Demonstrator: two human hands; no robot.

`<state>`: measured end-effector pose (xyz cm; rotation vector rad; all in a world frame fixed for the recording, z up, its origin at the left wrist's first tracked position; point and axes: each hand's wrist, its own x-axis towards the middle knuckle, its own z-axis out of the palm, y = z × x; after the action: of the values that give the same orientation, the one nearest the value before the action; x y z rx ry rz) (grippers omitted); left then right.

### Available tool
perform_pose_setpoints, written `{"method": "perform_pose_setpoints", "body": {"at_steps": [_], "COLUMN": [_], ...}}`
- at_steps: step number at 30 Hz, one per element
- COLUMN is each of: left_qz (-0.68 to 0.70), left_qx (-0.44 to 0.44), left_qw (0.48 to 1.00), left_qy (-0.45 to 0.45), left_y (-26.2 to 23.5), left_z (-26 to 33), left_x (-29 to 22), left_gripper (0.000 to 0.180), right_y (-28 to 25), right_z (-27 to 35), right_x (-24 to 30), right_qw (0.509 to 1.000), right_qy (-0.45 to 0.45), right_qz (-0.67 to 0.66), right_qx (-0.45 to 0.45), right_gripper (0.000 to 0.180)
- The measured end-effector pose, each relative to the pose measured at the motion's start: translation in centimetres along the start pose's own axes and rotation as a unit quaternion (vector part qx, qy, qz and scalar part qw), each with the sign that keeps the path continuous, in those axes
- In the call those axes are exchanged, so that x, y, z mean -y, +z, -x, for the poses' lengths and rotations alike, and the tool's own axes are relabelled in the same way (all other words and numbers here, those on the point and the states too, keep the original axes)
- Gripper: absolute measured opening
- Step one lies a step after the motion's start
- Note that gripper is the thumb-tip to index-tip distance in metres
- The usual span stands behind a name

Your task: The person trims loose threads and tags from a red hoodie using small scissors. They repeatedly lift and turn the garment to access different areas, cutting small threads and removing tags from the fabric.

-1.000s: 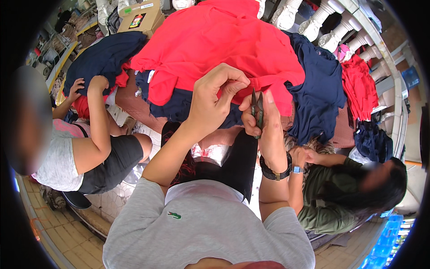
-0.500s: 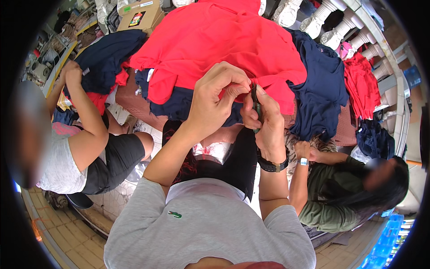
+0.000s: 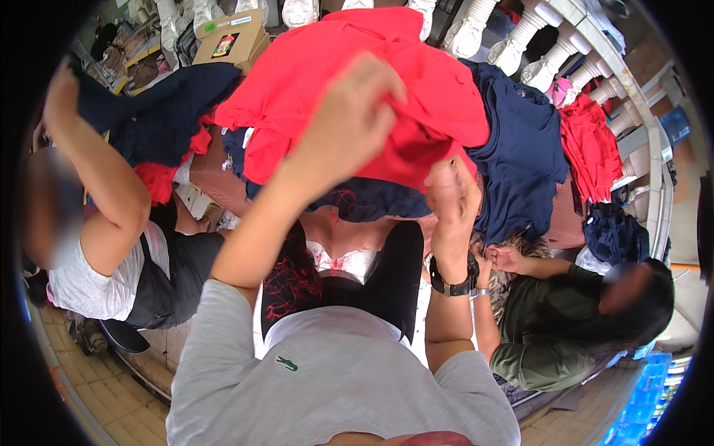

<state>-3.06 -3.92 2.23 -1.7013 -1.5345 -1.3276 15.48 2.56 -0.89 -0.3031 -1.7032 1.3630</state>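
Left hand (image 3: 349, 123) is up high, fingers curled and clamped on the lower edge of the red garment (image 3: 349, 82), lifting it clear of the heap, which looks like the way to spread it and see what is under it. The red cloth drapes from about eleven o'clock across to one o'clock of that hand, covering the middle of the desk (image 3: 216, 175).

Right hand (image 3: 451, 195), at four o'clock from the left, is closed too, pinching a fold where the red garment meets the navy garment (image 3: 520, 149); from here I cannot tell which of the two layers it has. A black wristwatch (image 3: 454, 282) sits on that wrist.

Navy cloth hangs off at three o'clock, more red pieces (image 3: 591, 145) lie further right by the white balusters (image 3: 520, 37). A cardboard box (image 3: 227, 41) stands at the far edge, around eleven.

Compared with half a second ago, the left hand has climbed higher and further over the red cloth, bunching more of it, while the right has stayed low near the same seam. The person in the white top (image 3: 104, 282) at nine o'clock now has an arm raised with a dark garment (image 3: 156, 108) swung higher. The person in green (image 3: 565, 327) at four o'clock has a hand reaching in under the pile.
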Motion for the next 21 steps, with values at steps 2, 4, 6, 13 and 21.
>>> {"method": "perform_pose_setpoints", "body": {"at_steps": [2, 4, 6, 13, 21], "left_qz": [0.109, 0.174, 0.133, -0.379, -0.007], "left_qx": [-0.09, -0.188, -0.265, 0.024, 0.215], "left_qw": [0.98, 0.954, 0.951, 0.922, 0.971], "left_qy": [-0.141, -0.157, -0.091, -0.067, -0.108], "left_y": [-3.5, -7.9, -11.4, -10.5, 5.7], "left_z": [-2.9, -6.0, -8.0, -4.2, -3.3], "left_x": [2.2, 6.8, 11.0, 15.8, 6.1], "left_gripper": [0.018, 0.024, 0.028, 0.031, 0.042], "right_y": [-0.8, -0.9, -1.0, -1.3, -2.1], "right_z": [0.4, 0.5, 0.4, -0.3, -3.8], "right_x": [-0.5, -0.8, -0.9, -1.2, -3.2], "right_qw": [0.996, 0.993, 0.991, 0.975, 0.971], "right_qy": [0.037, 0.046, 0.032, 0.012, -0.023], "right_qz": [0.079, 0.108, 0.132, 0.206, 0.211], "right_qx": [0.0, 0.01, -0.006, -0.079, -0.113], "right_gripper": [0.033, 0.028, 0.025, 0.019, 0.023]}}
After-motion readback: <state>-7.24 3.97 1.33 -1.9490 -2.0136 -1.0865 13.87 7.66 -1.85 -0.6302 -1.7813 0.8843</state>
